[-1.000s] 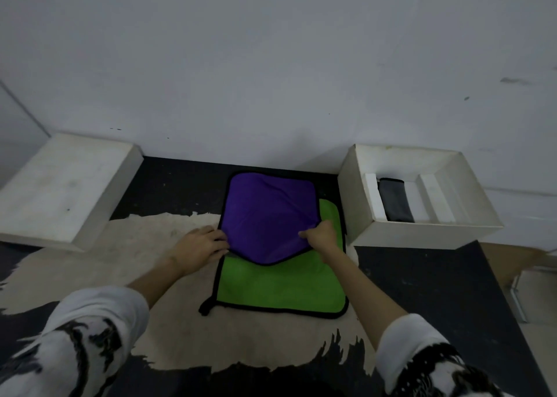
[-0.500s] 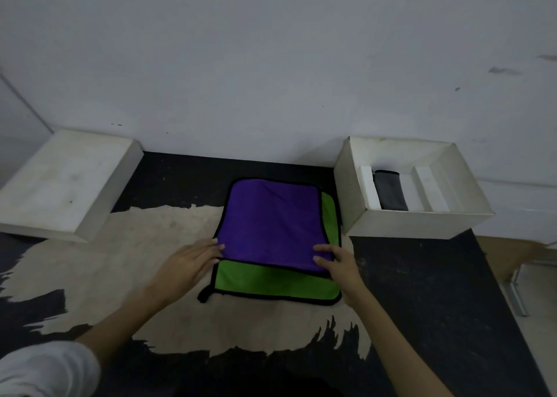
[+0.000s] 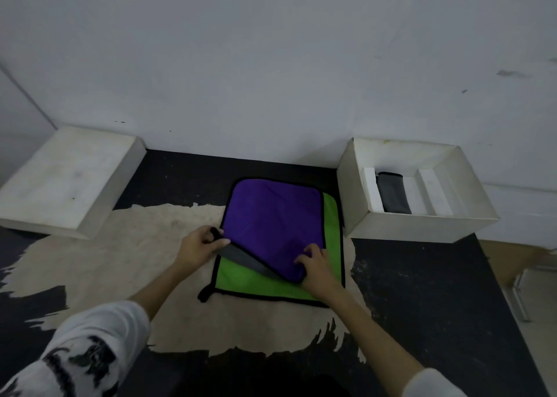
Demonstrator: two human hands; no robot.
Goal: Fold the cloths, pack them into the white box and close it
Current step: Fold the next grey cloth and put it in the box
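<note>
Two hands on soft purple-and-green black-edged microfibre cloth (image 3: 280,231), lying on beige mat (image 3: 105,261) left of open white box (image 3: 419,225). Left hand (image 3: 197,247) pinches purple flap's edge, right hand (image 3: 318,265) grips its corner. Light, floppy; hold by hems.

White sleeves (image 3: 90,357), black print

I see a two-sided cloth (image 3: 275,225) half folded beside the open white box (image 3: 422,225).

From my feed, the black-edged cloth lies flat on the table, its purple face folded over the green one, which shows along the near and right edges. The box stands just right of it, lid off, with a folded dark grey cloth (image 3: 393,196) between its white dividers. The white lid (image 3: 69,179) rests far left.
</note>
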